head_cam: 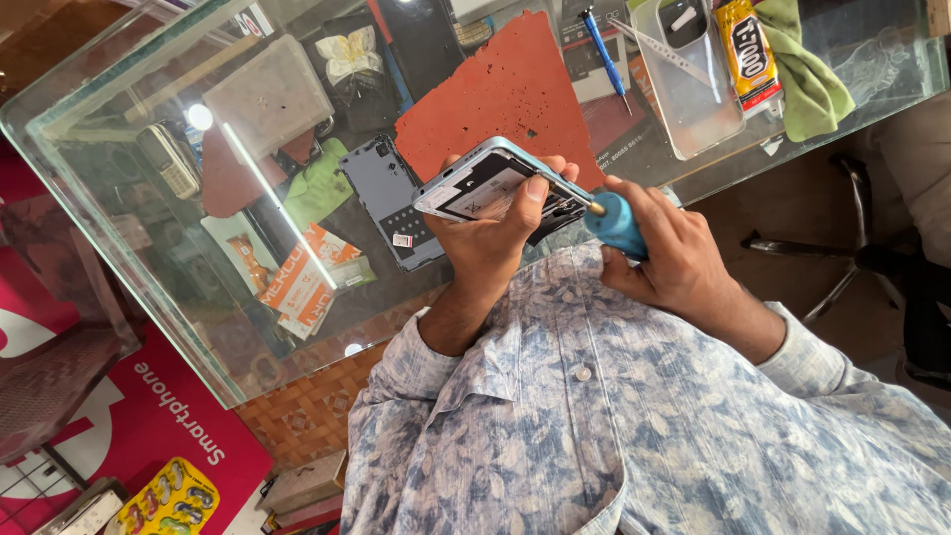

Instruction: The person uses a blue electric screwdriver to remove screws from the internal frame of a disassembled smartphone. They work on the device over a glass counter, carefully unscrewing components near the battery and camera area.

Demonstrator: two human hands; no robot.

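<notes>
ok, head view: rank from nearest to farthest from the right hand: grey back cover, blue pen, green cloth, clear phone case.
From the right hand, which holds the blue-handled screwdriver:
1. Clear phone case, up the glass table, just above the hand.
2. Blue pen and green cloth: too close to call; pen at the top edge, cloth top right.
3. Grey back cover, beyond the left hand.

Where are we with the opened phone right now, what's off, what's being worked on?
Done: the grey back cover lies off on the glass counter. In hand: the left hand holds the opened phone while the right hand puts a blue-handled screwdriver to its edge. Left: cannot tell which screws remain.
</notes>
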